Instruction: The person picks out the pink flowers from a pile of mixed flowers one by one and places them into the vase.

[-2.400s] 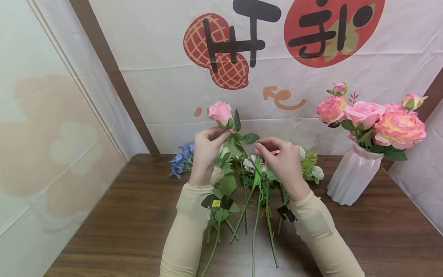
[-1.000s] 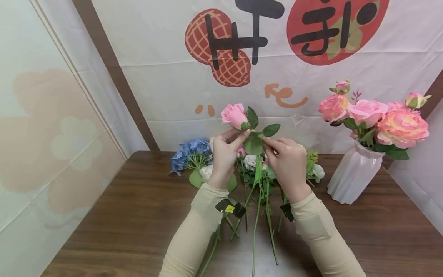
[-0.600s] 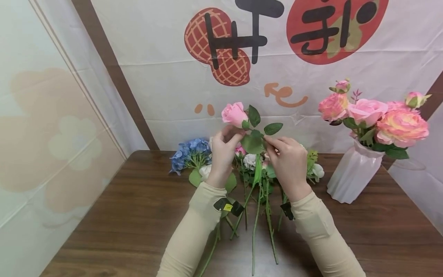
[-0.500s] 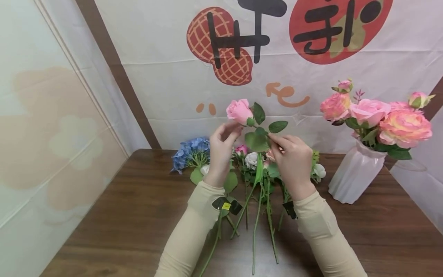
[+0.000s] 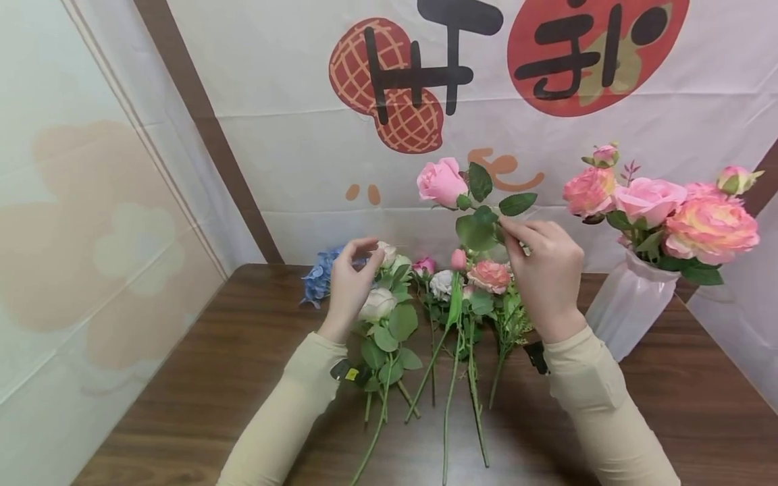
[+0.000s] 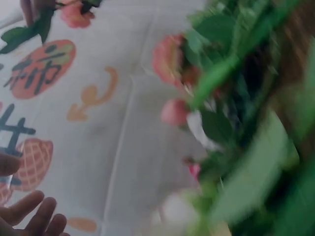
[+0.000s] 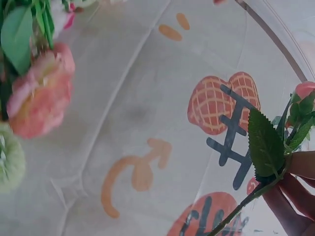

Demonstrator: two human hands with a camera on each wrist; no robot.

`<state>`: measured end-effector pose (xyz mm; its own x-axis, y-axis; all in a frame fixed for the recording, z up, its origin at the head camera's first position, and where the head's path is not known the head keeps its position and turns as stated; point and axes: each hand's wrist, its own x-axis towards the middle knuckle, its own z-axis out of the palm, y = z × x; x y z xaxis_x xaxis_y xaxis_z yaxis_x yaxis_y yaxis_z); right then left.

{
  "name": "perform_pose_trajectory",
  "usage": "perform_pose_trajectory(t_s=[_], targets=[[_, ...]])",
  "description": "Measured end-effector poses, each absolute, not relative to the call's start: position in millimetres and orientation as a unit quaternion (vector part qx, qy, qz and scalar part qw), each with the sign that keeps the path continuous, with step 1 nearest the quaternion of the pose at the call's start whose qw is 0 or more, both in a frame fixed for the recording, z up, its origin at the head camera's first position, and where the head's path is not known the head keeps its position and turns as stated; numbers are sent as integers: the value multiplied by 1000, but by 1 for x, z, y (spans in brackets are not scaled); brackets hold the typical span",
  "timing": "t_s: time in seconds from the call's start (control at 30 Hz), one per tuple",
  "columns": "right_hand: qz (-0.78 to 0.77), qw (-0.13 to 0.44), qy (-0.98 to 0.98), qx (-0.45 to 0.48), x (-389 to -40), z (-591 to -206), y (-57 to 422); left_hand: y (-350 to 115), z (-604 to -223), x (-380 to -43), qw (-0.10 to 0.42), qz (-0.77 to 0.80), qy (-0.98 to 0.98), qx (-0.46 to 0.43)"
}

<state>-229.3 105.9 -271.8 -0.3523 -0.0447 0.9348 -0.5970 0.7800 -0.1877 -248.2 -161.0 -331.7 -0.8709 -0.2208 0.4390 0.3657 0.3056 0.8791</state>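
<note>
A pink rose (image 5: 442,182) with green leaves is up in the air, its stem pinched between the thumb and fingers of my right hand (image 5: 543,273). In the right wrist view the rose's stem (image 7: 241,205) runs down from those fingertips. My left hand (image 5: 354,287) holds nothing; its fingers are loosely bent above the white roses (image 5: 378,305) on the table. In the left wrist view its fingers (image 6: 42,216) are spread apart. To the right stands a white vase (image 5: 632,304) with pink roses and peonies (image 5: 708,223) in it.
Several flowers lie on the brown table (image 5: 182,405), stems toward me: a blue hydrangea (image 5: 318,278), a pink tulip bud (image 5: 458,260), a coral flower (image 5: 489,277) and a white one (image 5: 442,285). A printed cloth (image 5: 292,155) hangs behind.
Both hands held the pink rose before. My left hand has let go and moved left and down. My right hand has carried the rose up and to the right, nearer the vase.
</note>
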Motion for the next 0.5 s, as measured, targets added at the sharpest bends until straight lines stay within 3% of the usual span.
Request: perform_pose_trajectory(t_s=[0.5], targets=[[248,570,-752,219,-231,-244,116,-223,-343,-242,281,-484,-829,19]])
